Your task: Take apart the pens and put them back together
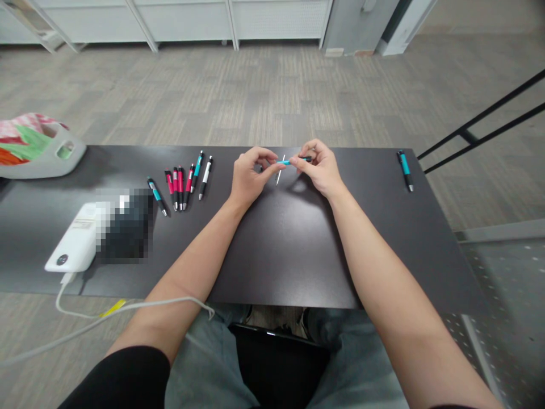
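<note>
Above the far part of the table, a blue and black pen (284, 162) is held level between my two hands. My left hand (251, 176) pinches its left end with thumb and fingers, which hide that tip. My right hand (321, 169) is closed round the other end, and a black part of the pen sticks out past the thumb. Just under the pen, between the hands, shows a thin pale rod like a pen refill (279, 177); it seems to lie slanted on the table.
Left of my hands lie several pens: pink ones (181, 187), blue ones (197, 171) and a white one (205, 178). Another blue pen (405, 170) lies far right. A white power bank (74, 241) with a cable (140, 305), a blurred dark object (128, 227) and a basket (63, 159) are left.
</note>
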The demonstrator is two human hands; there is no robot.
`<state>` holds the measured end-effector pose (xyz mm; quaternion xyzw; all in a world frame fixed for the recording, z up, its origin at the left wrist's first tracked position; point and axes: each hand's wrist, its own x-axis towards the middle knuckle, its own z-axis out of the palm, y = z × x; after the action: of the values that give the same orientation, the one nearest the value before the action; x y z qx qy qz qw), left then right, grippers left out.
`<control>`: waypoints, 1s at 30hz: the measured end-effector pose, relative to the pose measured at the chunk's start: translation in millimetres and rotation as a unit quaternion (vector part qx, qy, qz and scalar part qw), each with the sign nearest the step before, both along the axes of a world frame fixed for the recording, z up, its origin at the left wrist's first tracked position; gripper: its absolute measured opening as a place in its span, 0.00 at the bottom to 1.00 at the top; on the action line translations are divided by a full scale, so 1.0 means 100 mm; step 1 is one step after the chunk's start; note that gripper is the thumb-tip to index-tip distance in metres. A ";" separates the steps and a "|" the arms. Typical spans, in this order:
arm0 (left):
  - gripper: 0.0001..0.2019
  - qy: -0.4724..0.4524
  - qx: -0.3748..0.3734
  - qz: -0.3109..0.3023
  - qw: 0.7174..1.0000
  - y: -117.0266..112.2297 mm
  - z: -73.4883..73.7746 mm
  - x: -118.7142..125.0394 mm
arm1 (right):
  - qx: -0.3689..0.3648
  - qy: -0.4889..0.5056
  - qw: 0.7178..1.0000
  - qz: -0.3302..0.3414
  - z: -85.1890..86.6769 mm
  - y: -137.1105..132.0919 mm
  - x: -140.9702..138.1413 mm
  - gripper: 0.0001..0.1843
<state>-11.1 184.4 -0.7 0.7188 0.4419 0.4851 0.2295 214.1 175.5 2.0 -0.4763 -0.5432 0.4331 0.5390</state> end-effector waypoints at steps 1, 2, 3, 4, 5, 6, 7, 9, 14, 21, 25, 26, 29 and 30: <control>0.24 -0.016 -0.007 -0.001 1.000 0.01 0.00 0.00 | -0.001 -0.002 1.000 0.005 0.00 0.00 0.00 0.48; 0.26 -0.032 -0.015 -0.004 0.999 0.01 0.00 0.01 | -0.002 -0.004 1.000 0.011 0.00 -0.01 0.00 0.49; 0.27 -0.049 -0.023 -0.010 0.998 0.02 0.01 0.01 | -0.003 -0.007 1.000 0.017 0.00 -0.02 0.00 0.49; 0.28 -0.064 -0.031 -0.018 0.997 0.03 0.00 0.02 | -0.005 -0.011 1.000 0.025 0.01 -0.03 -0.01 0.49; 0.29 -0.078 -0.039 -0.026 0.996 0.03 0.00 0.02 | -0.006 -0.016 0.999 0.034 0.02 -0.04 -0.02 0.48; 0.29 -0.090 -0.046 -0.033 0.994 0.04 0.00 0.03 | -0.007 -0.022 0.999 0.044 0.02 -0.04 -0.03 0.47; 0.30 -0.099 -0.052 -0.040 0.993 0.04 -0.01 0.03 | -0.007 -0.028 0.998 0.054 0.03 -0.05 -0.03 0.46; 0.30 -0.112 -0.058 -0.057 0.990 0.03 -0.02 0.04 | -0.003 -0.042 0.997 0.072 0.03 -0.06 -0.03 0.42; 0.26 -0.065 -0.036 -0.066 0.995 0.02 0.00 0.01 | 0.012 -0.068 0.994 0.079 -0.03 -0.03 0.02 0.36; 0.05 0.161 -0.014 0.013 0.987 -0.04 0.04 -0.08 | 0.033 -0.084 0.995 -0.050 -0.07 0.08 0.05 0.33; 0.05 0.211 -0.030 0.011 0.977 -0.11 0.05 -0.06 | 0.035 -0.095 0.992 -0.071 -0.01 0.09 0.03 0.33; 0.06 0.217 -0.030 0.011 0.976 -0.12 0.06 -0.05 | 0.033 -0.088 0.993 -0.074 0.00 0.09 0.03 0.34; 0.09 0.230 -0.020 0.012 0.973 -0.14 0.07 -0.06 | 0.028 -0.074 0.993 -0.082 0.02 0.07 0.01 0.35; 0.10 0.234 -0.016 0.011 0.972 -0.14 0.07 -0.06 | 0.027 -0.078 0.993 -0.082 0.03 0.06 0.01 0.34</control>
<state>-17.4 170.0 5.8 0.8038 0.4989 0.2984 0.1263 215.1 181.5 4.8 -0.5369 -0.5542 0.3346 0.5410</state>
